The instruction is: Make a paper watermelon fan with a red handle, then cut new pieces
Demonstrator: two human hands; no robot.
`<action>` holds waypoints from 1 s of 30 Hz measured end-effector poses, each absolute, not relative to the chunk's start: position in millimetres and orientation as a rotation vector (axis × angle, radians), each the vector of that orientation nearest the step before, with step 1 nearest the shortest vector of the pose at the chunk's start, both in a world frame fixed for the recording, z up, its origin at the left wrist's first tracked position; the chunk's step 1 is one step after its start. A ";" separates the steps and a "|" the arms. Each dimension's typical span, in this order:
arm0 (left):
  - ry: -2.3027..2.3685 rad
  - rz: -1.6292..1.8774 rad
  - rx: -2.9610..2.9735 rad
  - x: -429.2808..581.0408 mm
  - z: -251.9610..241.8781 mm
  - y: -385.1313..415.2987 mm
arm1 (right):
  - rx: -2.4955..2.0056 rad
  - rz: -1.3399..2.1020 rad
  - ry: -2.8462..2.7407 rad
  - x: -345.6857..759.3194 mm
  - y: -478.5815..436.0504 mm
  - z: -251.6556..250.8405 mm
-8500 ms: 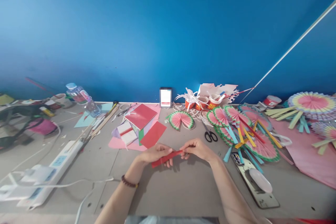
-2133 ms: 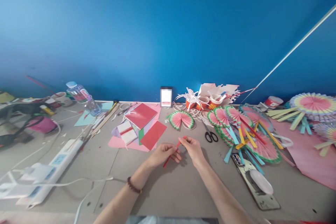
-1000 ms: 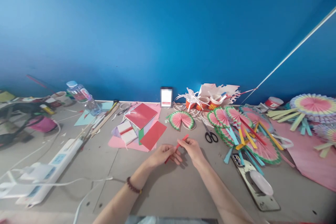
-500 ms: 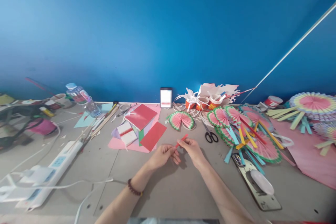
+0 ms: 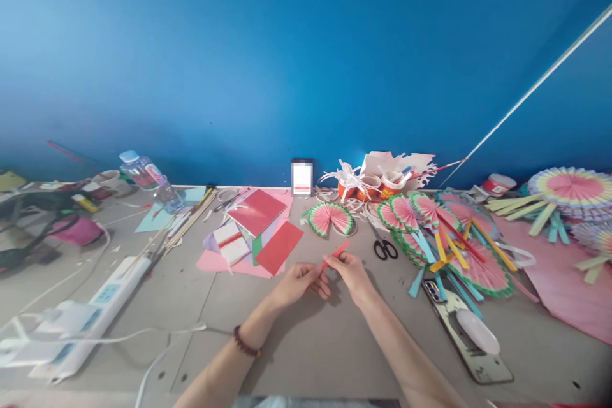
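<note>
Both my hands meet over the middle of the grey table [image 5: 306,350]. Between them I hold a narrow folded red paper strip [image 5: 338,251] that points up and to the right. My left hand [image 5: 299,280], with a bead bracelet on its wrist, pinches the strip's lower end. My right hand [image 5: 349,268] pinches it nearer the upper end, and a short red tip sticks out beyond those fingers. Just behind my hands lie red paper sheets [image 5: 280,245] on pink paper and a pink-and-green pleated paper fan [image 5: 329,217].
Black scissors [image 5: 385,247] lie right of my hands. A pile of paper fans with coloured strips [image 5: 444,236] and a phone [image 5: 466,328] sit further right. Paper cups [image 5: 377,185] stand by the blue wall. A power strip [image 5: 90,312] with cables and a water bottle [image 5: 150,178] are at left.
The strip, once wider and held flat, is now narrower and tilted up to the right. Over the last second its tip slid a little further out past my right fingers.
</note>
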State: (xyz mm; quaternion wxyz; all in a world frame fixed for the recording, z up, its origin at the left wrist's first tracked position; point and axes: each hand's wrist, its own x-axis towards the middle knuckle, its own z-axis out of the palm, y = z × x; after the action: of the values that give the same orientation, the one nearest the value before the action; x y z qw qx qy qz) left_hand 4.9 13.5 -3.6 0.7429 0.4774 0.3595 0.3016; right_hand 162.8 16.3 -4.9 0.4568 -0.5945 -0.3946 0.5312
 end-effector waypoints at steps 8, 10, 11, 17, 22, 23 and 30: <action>0.785 0.687 1.054 6.5 1.0 12.1 | -1.453 1.306 -0.949 161.3 15.8 -9.2; 0.802 0.706 1.069 6.9 1.0 11.9 | -1.449 1.311 -0.955 162.1 16.3 -10.6; 0.814 0.715 1.079 6.9 0.5 11.8 | -1.441 1.324 -0.962 163.0 16.6 -10.7; 0.867 0.745 1.138 6.5 -3.7 11.5 | -1.300 1.478 -1.046 168.8 16.3 -5.5; 0.828 0.741 1.136 6.9 -3.5 11.9 | -1.306 1.522 -1.057 165.3 15.2 -3.4; 0.817 0.735 1.123 6.7 -3.4 12.2 | -1.324 1.495 -1.036 164.7 15.3 -4.0; 0.773 0.712 1.064 4.6 -5.6 14.5 | -1.417 1.349 -0.996 167.2 17.8 -9.5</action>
State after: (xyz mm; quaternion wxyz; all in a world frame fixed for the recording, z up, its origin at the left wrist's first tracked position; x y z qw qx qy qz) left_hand 4.6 14.5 -5.6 0.7331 0.4838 0.3516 0.3238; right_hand 167.2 17.8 -9.5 0.4559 -0.5745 -0.4039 0.5469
